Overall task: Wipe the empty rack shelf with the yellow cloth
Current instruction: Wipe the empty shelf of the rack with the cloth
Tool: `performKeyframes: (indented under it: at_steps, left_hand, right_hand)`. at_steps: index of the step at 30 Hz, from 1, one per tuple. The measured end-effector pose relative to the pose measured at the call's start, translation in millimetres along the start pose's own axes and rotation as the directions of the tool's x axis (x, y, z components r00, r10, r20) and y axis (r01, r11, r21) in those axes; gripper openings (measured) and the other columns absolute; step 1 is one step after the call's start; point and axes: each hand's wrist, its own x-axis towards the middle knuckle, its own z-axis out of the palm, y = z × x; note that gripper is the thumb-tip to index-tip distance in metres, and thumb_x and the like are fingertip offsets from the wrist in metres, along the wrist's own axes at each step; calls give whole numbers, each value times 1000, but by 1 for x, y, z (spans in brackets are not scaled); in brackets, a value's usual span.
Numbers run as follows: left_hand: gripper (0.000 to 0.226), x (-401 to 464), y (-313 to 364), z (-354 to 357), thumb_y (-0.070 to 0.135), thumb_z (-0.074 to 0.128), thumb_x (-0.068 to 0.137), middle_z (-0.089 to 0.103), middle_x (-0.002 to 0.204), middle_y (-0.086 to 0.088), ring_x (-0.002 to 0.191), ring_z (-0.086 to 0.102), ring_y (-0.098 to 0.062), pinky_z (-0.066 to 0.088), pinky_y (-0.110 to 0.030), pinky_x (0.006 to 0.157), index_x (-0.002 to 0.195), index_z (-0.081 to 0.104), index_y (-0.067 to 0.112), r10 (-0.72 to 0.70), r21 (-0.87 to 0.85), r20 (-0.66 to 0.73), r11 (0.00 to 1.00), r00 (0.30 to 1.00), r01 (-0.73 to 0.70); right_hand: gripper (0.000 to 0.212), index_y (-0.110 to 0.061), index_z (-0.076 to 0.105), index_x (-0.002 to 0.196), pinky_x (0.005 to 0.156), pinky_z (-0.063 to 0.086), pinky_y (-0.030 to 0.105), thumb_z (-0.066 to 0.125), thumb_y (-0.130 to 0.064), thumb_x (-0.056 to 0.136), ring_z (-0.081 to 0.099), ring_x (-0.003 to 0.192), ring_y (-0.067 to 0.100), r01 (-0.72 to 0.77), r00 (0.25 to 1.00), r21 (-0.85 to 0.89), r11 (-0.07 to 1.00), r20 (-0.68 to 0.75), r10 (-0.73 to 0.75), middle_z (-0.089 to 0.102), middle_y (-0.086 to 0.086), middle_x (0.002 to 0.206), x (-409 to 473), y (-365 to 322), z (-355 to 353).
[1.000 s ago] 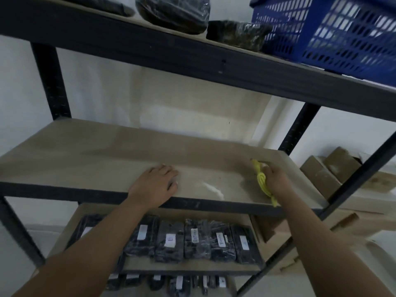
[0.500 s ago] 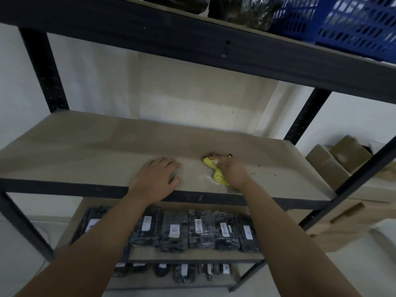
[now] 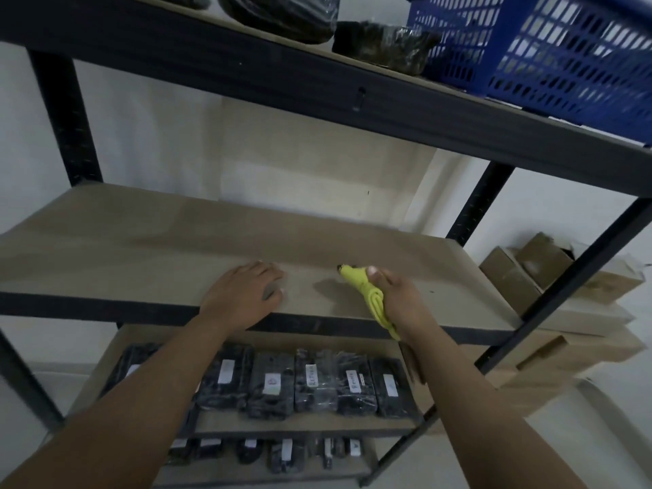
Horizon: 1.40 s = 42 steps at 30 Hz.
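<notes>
While the left hand (image 3: 243, 294) lies flat, palm down, on the rack shelf (image 3: 123, 255) at the middle of its front edge, fingers straight and spread on the board, the right hand (image 3: 395, 298) grips the yellow cloth (image 3: 367, 294) just beside it, towards the shelf's right end. Its fingers curl round the bunched cloth, whose front tip points left over the board near the front edge while its tail hangs down past that edge. On the shelf above stand a blue plastic basket (image 3: 550, 54) at the right and dark wrapped bundles (image 3: 384, 47) beside it. On the shelf below lies a row of black wrapped packs with white labels (image 3: 314, 386). Cardboard boxes (image 3: 550, 277) are stacked past the rack's right end
</notes>
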Motion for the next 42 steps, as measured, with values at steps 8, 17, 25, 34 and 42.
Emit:
performKeyframes:
  at_steps: [8, 17, 25, 34, 42]
  left_hand:
    - [48, 0, 0, 0, 44, 35, 95, 29, 152, 8, 140, 21, -12, 17, -32, 112, 141, 35, 29, -4, 10, -7, 1000, 1000, 4]
    - [46, 1, 2, -2, 43, 37, 95, 33, 149, 7, 138, 26, -14, 20, -33, 110, 139, 37, 29, 11, 2, -7, 1000, 1000, -11]
    - [54, 11, -5, -2, 53, 33, 81, 56, 128, 9, 112, 51, -14, 39, -33, 94, 123, 56, 29, 21, -69, -62, 997, 998, -25]
    - [64, 20, -26, -3, 57, 19, 83, 46, 137, 9, 119, 45, -12, 30, -29, 97, 135, 44, 31, 133, 34, 14, 990, 991, -134]
    - [54, 19, -27, -1, 55, 26, 87, 40, 138, 15, 124, 38, -8, 22, -26, 103, 135, 40, 36, 77, 14, 10, 997, 997, -77]
  right_hand:
    - [37, -21, 54, 129, 105, 33, 31, 38, -31, 98, 44, 130, 21, 160, 979, -583, 797, -10, -204, 49, 0, 141, 18, 42, 51]
    - [51, 3, 60, 78, 60, 47, 37, 39, -40, 96, 55, 59, 21, 55, 980, 85, 995, -196, -37, 56, 16, 61, -22, 29, 63]
    - [53, -11, 54, 121, 96, 41, 44, 20, -44, 95, 52, 113, 35, -125, 901, -657, 743, -389, -192, 58, 17, 124, 36, 62, 1]
    - [81, -9, 13, 147, 117, 5, 53, 26, -63, 89, 5, 142, 45, -250, 968, -728, 638, -204, 146, 8, 19, 157, 101, 72, 1]
    - [74, -3, 24, 143, 116, 9, 53, 31, -55, 90, 20, 138, 43, -198, 977, -755, 626, -199, 70, 24, 23, 151, 205, 56, 27]
